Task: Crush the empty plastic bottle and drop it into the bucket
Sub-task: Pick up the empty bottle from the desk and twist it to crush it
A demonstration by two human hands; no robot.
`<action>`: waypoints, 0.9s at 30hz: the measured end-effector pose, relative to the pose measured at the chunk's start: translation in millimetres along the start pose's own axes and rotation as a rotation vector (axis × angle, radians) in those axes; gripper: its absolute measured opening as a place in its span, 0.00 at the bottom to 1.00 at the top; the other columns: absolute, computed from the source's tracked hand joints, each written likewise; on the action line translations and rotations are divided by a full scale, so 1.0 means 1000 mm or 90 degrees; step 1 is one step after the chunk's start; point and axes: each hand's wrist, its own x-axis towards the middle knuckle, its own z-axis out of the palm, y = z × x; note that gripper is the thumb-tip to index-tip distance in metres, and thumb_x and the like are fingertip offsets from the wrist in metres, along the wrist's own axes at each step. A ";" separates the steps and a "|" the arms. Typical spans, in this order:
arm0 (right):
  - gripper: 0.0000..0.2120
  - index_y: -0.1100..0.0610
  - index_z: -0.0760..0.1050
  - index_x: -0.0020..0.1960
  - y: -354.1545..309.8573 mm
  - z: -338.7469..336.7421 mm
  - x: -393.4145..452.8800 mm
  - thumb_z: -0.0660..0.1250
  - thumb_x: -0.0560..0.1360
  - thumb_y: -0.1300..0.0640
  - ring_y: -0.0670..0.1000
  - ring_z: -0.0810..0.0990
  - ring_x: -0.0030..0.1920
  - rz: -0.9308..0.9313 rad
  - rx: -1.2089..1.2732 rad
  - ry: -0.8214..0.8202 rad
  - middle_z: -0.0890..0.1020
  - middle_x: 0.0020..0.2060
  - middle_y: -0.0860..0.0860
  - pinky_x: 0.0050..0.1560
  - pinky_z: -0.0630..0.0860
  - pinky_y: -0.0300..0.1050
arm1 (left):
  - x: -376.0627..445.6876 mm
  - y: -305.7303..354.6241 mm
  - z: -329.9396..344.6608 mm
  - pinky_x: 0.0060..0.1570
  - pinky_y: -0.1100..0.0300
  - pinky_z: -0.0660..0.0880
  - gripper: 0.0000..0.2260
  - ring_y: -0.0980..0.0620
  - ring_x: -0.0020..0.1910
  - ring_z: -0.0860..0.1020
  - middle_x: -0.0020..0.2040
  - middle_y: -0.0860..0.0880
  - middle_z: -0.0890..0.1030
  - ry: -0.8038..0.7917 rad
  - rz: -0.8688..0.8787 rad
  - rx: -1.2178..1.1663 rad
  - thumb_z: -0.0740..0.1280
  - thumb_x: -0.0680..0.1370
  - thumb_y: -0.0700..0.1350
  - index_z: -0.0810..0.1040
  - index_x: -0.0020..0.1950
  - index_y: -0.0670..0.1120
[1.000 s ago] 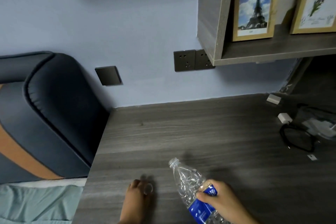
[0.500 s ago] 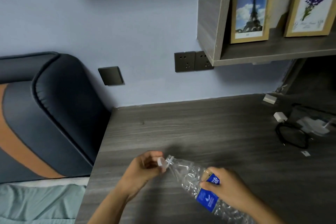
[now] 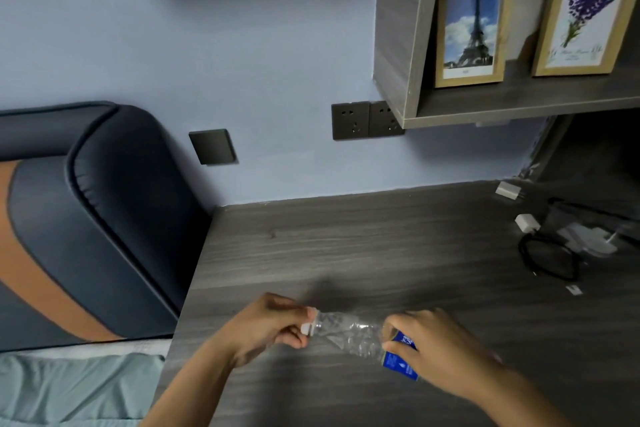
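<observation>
A clear, crumpled plastic bottle with a blue label lies nearly level just above the grey wooden desk. My right hand grips its body around the label. My left hand pinches the white cap at the bottle's neck, which points left. No bucket is in view.
A padded dark blue headboard and a green pillow lie to the left of the desk. A black cable and white chargers sit at the desk's right. A shelf with two framed pictures hangs above.
My left hand rose from the desk with the cap and came to the bottle's neck. The bottle tipped from pointing upward to almost level, neck to the left.
</observation>
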 end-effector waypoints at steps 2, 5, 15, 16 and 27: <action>0.10 0.50 0.76 0.49 -0.001 -0.001 -0.001 0.62 0.75 0.46 0.45 0.80 0.49 -0.002 -0.003 0.007 0.84 0.48 0.44 0.51 0.76 0.44 | 0.000 0.000 -0.001 0.36 0.66 0.79 0.07 0.52 0.33 0.78 0.34 0.44 0.80 -0.003 -0.010 -0.013 0.68 0.74 0.39 0.81 0.42 0.35; 0.10 0.50 0.77 0.49 -0.001 0.001 -0.003 0.63 0.74 0.45 0.44 0.81 0.48 0.003 0.004 0.014 0.84 0.48 0.44 0.49 0.75 0.42 | -0.003 -0.003 0.000 0.40 0.65 0.79 0.08 0.52 0.37 0.79 0.39 0.41 0.79 0.015 0.029 0.014 0.67 0.74 0.37 0.80 0.47 0.31; 0.09 0.49 0.77 0.47 0.001 0.003 -0.009 0.65 0.72 0.44 0.42 0.80 0.43 0.060 0.063 -0.001 0.83 0.42 0.43 0.39 0.71 0.32 | -0.015 -0.006 0.011 0.48 0.67 0.77 0.14 0.52 0.49 0.79 0.49 0.45 0.80 0.048 0.096 0.046 0.69 0.72 0.33 0.77 0.56 0.42; 0.09 0.49 0.77 0.47 0.001 0.003 -0.010 0.65 0.72 0.44 0.42 0.80 0.43 0.062 0.066 -0.001 0.84 0.43 0.44 0.42 0.74 0.35 | -0.015 -0.005 0.013 0.45 0.68 0.78 0.10 0.52 0.45 0.79 0.46 0.44 0.80 0.047 0.079 0.048 0.68 0.74 0.36 0.78 0.54 0.39; 0.08 0.40 0.75 0.33 0.002 -0.007 -0.016 0.70 0.69 0.50 0.50 0.83 0.41 0.062 0.229 -0.055 0.86 0.40 0.51 0.48 0.79 0.49 | -0.021 -0.003 0.013 0.46 0.68 0.76 0.10 0.54 0.43 0.79 0.43 0.46 0.83 0.035 0.161 0.100 0.69 0.72 0.36 0.82 0.52 0.41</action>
